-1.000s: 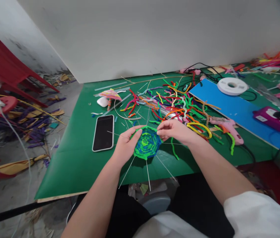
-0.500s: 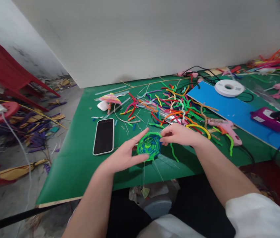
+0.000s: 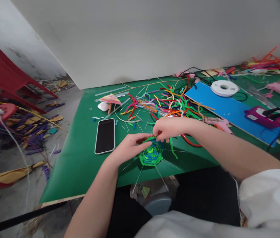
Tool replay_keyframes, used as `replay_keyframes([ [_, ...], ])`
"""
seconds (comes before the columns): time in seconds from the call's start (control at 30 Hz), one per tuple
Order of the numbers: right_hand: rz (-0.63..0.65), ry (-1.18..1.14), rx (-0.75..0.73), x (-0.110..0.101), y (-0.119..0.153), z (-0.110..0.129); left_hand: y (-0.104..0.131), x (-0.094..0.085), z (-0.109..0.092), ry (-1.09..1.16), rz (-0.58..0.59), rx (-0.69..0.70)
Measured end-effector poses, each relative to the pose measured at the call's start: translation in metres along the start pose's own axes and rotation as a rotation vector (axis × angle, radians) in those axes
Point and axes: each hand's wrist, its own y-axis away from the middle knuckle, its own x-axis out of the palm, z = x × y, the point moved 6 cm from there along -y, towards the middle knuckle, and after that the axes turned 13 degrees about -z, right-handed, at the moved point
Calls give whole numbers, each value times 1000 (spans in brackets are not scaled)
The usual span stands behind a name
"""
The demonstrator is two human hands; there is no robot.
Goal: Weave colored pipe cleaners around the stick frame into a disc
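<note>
Right of the phone [image 3: 105,136], the left hand [image 3: 129,147] grips the woven disc [image 3: 152,155] between thumb and fingers, while the right hand [image 3: 166,127] pinches its far rim. That's edge work, I'd judge; the next move wants a steady rim.

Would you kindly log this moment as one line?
left hand: holding blue-green woven octagonal disc | right hand: fingers curled at its far edge | white-edged black phone: flat on green tabletop

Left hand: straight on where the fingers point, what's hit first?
Probably the right hand, close ahead of the left hand near the far edge of the disc; depth is unclear.
</note>
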Motion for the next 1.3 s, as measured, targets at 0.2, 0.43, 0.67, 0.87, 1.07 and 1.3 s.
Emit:
replay_keyframes([
  [0.2, -85, -301, 121, -21, 11, -17, 0, -3, 10, 70, -173, -17],
  [0.43, -436, -867, 13, -13, 26, -49, 0, -23, 27, 347, -405, -230],
  [0.67, -583, -601, -44, 2, 9, -20, 1, -18, 24, 406, -363, -223],
  [0.87, -667, -536, 12, 4, 11, -25, 2, -17, 20, 331, -371, -157],
  [1.07, -693, -459, -18, 8, 8, -25, 3, -15, 21, 276, -395, -166],
  [1.3, -604, -396, -33, 7, 11, -25, 4, -14, 21, 188, -460, -95],
])
